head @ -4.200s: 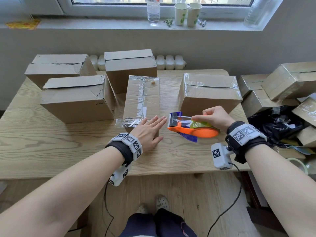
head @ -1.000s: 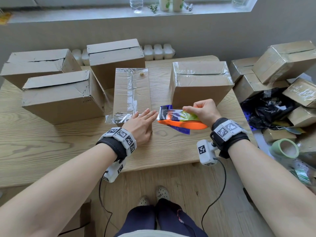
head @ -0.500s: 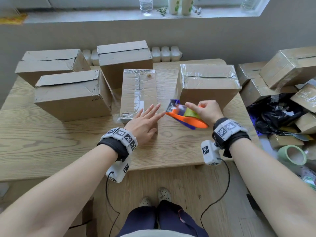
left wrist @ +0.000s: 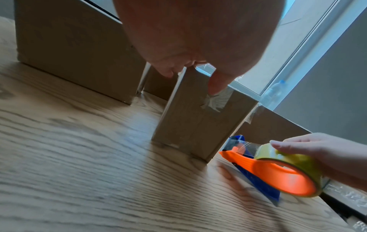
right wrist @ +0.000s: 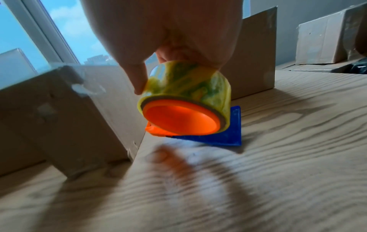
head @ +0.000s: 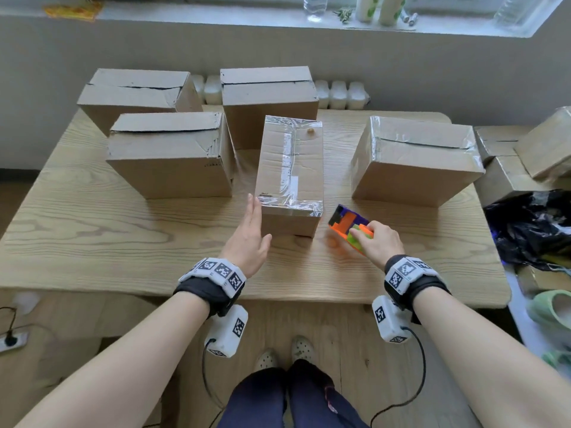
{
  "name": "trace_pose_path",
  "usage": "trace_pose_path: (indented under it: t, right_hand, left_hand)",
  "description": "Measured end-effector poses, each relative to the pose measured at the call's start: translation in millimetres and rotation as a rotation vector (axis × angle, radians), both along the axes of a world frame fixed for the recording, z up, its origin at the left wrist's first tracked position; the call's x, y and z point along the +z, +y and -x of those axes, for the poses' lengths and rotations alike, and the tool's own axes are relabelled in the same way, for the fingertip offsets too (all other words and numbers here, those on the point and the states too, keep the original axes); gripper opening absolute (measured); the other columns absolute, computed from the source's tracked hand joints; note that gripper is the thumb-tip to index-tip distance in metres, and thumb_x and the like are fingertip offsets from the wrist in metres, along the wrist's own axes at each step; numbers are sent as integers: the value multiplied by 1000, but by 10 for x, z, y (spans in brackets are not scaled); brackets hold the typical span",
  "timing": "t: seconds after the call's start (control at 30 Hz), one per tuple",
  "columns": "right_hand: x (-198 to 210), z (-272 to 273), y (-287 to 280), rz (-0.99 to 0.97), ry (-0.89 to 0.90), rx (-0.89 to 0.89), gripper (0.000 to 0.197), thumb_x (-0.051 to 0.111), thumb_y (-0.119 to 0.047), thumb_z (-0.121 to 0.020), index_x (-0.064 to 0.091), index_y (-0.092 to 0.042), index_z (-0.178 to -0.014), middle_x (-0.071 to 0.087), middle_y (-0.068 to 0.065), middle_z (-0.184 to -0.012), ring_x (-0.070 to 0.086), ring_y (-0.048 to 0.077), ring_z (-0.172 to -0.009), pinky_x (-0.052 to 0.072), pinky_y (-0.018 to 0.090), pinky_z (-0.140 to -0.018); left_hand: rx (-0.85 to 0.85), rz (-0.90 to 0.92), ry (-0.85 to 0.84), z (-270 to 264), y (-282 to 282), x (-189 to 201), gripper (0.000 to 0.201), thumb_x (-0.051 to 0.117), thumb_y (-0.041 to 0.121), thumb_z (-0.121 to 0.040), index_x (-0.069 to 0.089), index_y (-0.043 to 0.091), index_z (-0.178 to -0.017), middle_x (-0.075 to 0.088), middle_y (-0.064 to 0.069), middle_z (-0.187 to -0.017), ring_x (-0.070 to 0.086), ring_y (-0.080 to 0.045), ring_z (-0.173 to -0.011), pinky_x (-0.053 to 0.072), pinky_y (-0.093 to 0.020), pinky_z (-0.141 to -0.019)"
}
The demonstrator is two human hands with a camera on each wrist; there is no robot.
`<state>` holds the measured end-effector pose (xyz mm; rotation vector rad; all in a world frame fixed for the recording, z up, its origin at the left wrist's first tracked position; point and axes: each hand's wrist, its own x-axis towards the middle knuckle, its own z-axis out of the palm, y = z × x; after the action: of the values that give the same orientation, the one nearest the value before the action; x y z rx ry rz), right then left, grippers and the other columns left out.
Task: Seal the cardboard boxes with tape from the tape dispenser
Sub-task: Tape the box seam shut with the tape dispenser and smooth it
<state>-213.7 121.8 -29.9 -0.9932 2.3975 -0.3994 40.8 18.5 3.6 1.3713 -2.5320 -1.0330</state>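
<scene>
left hand [head: 248, 239] shifted beside narrow box [head: 290, 168].

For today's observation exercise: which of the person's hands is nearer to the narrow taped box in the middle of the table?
Left. The left hand touches the narrow taped box at its near left corner; the right hand holds the tape dispenser just right of it, apart.

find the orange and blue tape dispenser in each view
Head: orange and blue tape dispenser right of centre, gripped by the right hand.
Left wrist: lower right.
Right wrist: centre.
Shared landmark: the narrow taped cardboard box immediately to its left.
</scene>
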Motion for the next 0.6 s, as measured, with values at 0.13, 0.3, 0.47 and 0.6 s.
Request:
trace_pose_path:
  t: [0.13,0.3,0.47,0.6]
  right_hand:
    - [-173,-54,43,-37,29,44,45,55,-54,-87,57,-13,-105,65,12,-104,57,33,-101,37,33,-77]
    - [-235,-94,95,-87,-17,99,38,62,-48,-85,40,-22,-68,49,-3,-68,51,25,-75,34,30,-65]
    - [-266,-119,80,-147,-23,206,34,65,-43,-85,54,-11,-89,56,3,-83,55,23,-83,40,32,-71]
    - [-260,-157,109,-149,-40,225,34,67,-37,-84,59,-6,-96,61,7,-89,55,23,-84,41,32,-71]
  left_hand:
    - [36,-7,40,25,31,-18,72,40,16,-98,-11,13,-148,-22,4,-155,36,-28,-133,39,-37,-100]
    - [47,27,74,30,-1,-30,73,44,14,-96,-5,12,-150,-13,2,-157,26,-22,-139,33,-33,-104]
    - [75,28,107,55,-28,-38,69,44,10,-95,1,8,-150,-3,-3,-158,7,-13,-145,12,-13,-106]
    - [128,-33,159,77,-38,-31,67,44,7,-95,4,6,-149,6,-7,-158,8,-14,-145,4,-11,-108]
